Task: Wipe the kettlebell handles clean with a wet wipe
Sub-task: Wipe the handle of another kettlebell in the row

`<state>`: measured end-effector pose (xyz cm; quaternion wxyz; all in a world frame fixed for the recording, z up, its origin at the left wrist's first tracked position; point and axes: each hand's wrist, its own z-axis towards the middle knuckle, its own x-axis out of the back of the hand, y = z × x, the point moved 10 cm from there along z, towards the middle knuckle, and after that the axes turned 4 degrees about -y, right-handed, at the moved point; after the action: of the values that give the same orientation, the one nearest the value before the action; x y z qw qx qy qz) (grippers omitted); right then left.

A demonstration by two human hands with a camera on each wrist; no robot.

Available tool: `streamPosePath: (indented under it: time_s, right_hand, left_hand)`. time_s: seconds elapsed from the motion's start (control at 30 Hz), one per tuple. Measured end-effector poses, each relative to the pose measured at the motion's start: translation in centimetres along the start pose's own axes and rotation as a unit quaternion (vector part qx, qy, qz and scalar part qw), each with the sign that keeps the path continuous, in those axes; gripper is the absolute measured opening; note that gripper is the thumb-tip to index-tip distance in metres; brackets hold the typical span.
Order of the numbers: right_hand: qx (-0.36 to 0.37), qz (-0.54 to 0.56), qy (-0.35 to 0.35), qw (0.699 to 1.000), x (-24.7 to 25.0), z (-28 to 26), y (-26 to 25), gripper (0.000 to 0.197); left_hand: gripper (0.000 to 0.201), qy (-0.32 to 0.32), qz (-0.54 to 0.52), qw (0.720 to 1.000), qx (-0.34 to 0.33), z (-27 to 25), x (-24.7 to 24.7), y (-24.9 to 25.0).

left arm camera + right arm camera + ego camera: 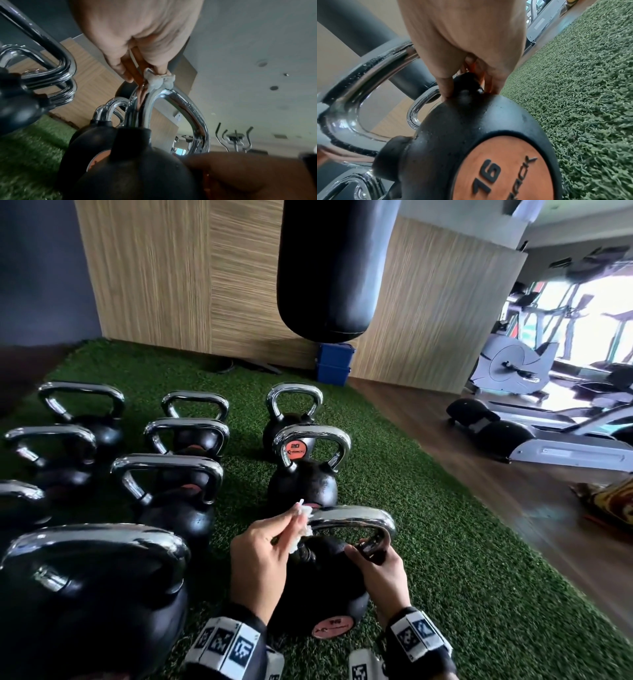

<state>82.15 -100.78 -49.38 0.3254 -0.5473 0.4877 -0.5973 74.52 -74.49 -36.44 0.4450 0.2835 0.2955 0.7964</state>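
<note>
The nearest black kettlebell [322, 594], marked 16, stands on green turf with its chrome handle [356, 517] wet with droplets. My left hand [296, 525] pinches a crumpled white wet wipe [304, 529] against the left end of that handle. In the left wrist view the wipe [159, 81] sits on the top curve of the handle [190, 108] under my left hand [137, 70]. My right hand [368, 554] grips the handle's right foot where it meets the body. The right wrist view shows my right hand [467, 86] with fingers curled round the black collar, above the kettlebell [471, 135].
Several more chrome-handled kettlebells [164, 491] stand in rows to the left and behind, one marked 20 [305, 474] just beyond. A black punching bag [329, 268] hangs ahead. A blue box [334, 364] stands by the wood wall. Wooden floor and exercise machines [513, 368] lie right.
</note>
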Motion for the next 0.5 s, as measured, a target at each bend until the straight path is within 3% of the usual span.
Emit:
streamPosePath:
  time_s: [0.17, 0.33, 0.5]
  right_hand:
    - [0.006, -0.010, 0.005, 1.000, 0.1, 0.2, 0.2, 0.033]
    - [0.014, -0.006, 0.002, 1.000, 0.1, 0.0, 0.0, 0.030]
    - [0.025, -0.002, 0.008, 1.000, 0.4, -0.1, -0.4, 0.030]
  left_hand:
    - [0.027, 0.024, -0.020, 0.999, -0.016, -0.5, -0.6, 0.2]
    - [0.021, 0.089, -0.095, 0.984, 0.122, -3.6, 0.0, -5.2]
    - [0.017, 0.095, -0.092, 0.977, 0.166, -4.9, -0.3, -6.9]
